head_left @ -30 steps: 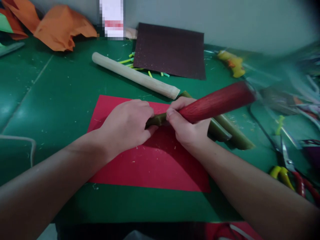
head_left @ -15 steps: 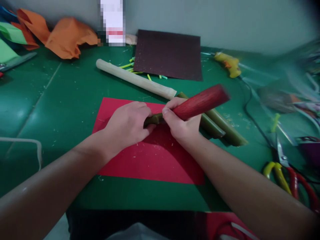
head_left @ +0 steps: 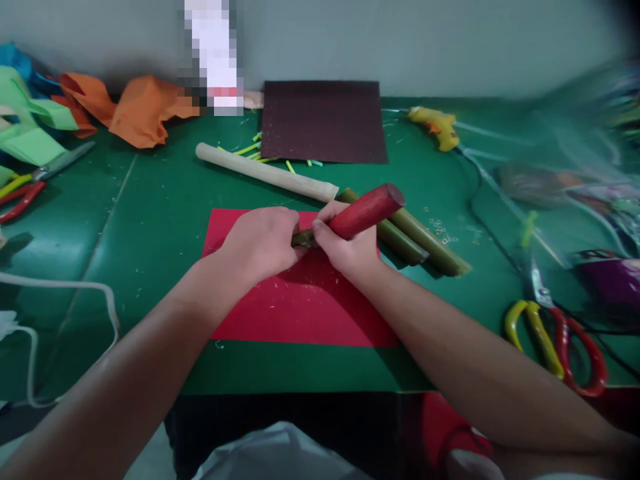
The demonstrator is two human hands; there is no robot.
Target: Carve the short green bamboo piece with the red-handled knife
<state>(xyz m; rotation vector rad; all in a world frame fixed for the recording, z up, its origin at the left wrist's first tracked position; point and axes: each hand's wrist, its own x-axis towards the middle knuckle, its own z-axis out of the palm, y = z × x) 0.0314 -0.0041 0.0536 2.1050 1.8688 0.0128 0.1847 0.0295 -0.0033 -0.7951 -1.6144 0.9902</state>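
Observation:
My left hand (head_left: 257,237) is closed around a short green-brown piece of bamboo (head_left: 303,238), with only a bit of it showing between my hands. Opposite it, my right hand (head_left: 347,250) grips a tool by its thick red wooden handle (head_left: 367,212). The handle slants up to the right, and the tool's working end is hidden by my fingers. Both hands are close together over a red sheet (head_left: 300,317) sprinkled with small shavings. Just beyond my right hand lie green bamboo tubes (head_left: 430,243). A pale peeled stick (head_left: 267,173) rests behind the sheet.
At the back are a dark sheet (head_left: 323,123), orange paper (head_left: 143,110) and a yellow glue gun (head_left: 437,127). Scissors lie at the right (head_left: 555,327) and another pair of scissors (head_left: 30,187) at the left. A white cable (head_left: 70,283) crosses the front left.
The camera view has shifted, bringing more of the left side into sight. The red handle has swung, so its round end faces me more. Both hands keep their grip.

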